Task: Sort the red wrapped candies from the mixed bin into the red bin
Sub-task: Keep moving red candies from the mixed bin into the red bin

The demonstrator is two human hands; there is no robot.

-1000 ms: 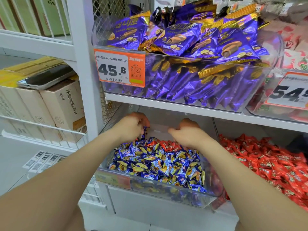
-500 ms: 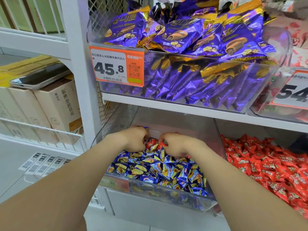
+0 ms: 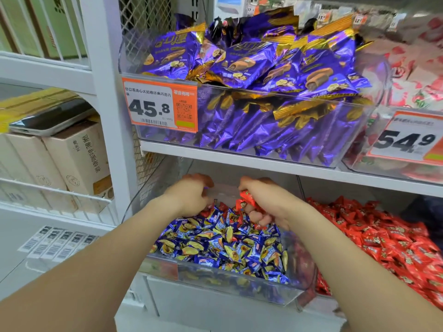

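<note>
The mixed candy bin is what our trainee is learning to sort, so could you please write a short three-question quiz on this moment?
1. True or false: the right hand has red wrapped candies in its grip.
2. Multiple choice: the red bin lies where relative to the mixed bin? A) to its right on the same shelf B) on the shelf above C) to its left
3. Fill in: the orange price tag on the purple packets' bin reads ____.

Key: 1 true. 2 A. 3 45.8. The left hand is at the back of the mixed bin; what it holds, if anything, is hidden.
</note>
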